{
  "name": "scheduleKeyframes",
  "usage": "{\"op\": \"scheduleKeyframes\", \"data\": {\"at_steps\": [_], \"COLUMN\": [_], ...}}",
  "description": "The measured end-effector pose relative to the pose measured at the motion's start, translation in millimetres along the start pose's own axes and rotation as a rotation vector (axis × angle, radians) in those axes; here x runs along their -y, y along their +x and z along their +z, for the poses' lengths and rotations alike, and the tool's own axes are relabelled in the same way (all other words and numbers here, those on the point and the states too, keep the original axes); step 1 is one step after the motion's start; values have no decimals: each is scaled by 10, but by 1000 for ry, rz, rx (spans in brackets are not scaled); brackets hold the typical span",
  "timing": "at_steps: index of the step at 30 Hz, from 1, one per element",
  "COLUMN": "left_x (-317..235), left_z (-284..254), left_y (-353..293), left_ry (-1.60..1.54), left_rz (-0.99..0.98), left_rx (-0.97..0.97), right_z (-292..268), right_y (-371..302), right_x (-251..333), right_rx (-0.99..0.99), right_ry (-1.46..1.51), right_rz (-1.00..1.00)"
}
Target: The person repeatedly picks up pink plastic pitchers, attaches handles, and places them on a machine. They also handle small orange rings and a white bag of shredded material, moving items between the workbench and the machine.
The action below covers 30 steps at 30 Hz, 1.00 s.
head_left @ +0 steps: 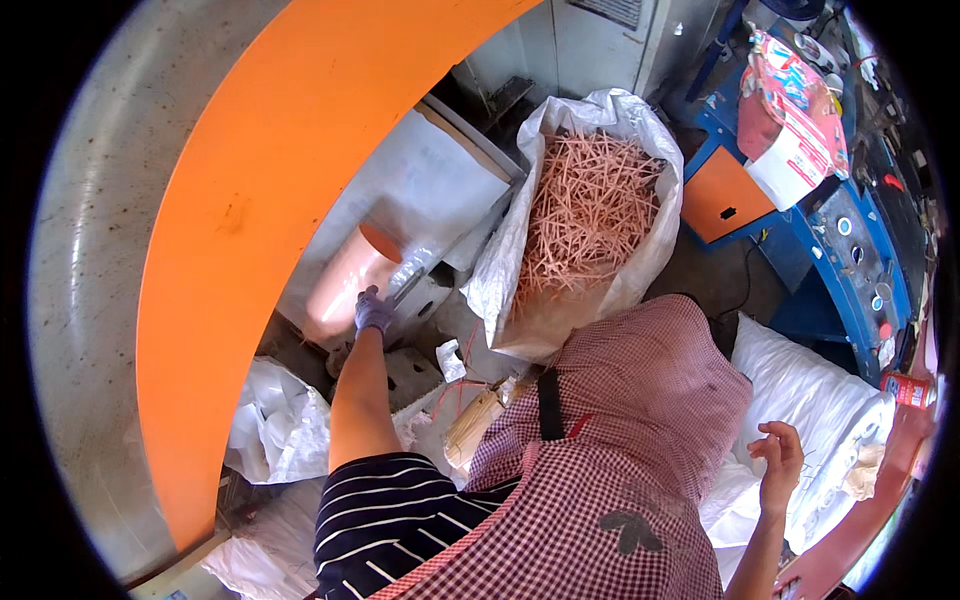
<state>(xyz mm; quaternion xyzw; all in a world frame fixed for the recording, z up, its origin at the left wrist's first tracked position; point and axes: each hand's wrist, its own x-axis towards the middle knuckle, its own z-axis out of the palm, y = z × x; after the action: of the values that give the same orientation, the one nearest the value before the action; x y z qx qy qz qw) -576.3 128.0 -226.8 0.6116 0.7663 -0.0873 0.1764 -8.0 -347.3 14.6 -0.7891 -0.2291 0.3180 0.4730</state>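
Note:
My left hand (373, 311), in a purple glove, reaches far forward and touches the lower end of a pale orange cylinder (347, 278) that sits against a grey machine housing (430, 185). Whether the fingers grip it I cannot tell. My right hand (779, 457) is bare, held out at my right side over white sacks (820, 400), its fingers loosely curled and apart with nothing in them. A checked pink apron (620, 450) covers my front. A white sack (600, 215) full of thin pink sticks stands open ahead of me.
A big orange curved guard (250, 200) arches over the left side beside a grey metal surface. Crumpled white bags (275, 425) lie at lower left. A blue machine with buttons (850, 260) and packets on top stands at right. A bundle of pale sticks (478, 420) lies near my apron.

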Motion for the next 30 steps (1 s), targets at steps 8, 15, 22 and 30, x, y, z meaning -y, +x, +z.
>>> {"op": "scheduleKeyframes", "data": {"at_steps": [8,15,22,30], "left_x": [209,657,964,882], "left_z": [-66,-625,-342,-448], "left_y": [105,751,688,1012], "left_ry": [268,510,308,160], "left_rz": [-36,-263,-383,-107], "left_rx": [-188,78,-111,-216], "right_z": [75,228,233,52], "right_y": [124,93,54,478], "right_x": [85,-111,-320,-29], "right_rx": [78,102,98,-29], "right_ry": [-84,-109,-150,-643], "right_rz": [177,309,367,88]}}
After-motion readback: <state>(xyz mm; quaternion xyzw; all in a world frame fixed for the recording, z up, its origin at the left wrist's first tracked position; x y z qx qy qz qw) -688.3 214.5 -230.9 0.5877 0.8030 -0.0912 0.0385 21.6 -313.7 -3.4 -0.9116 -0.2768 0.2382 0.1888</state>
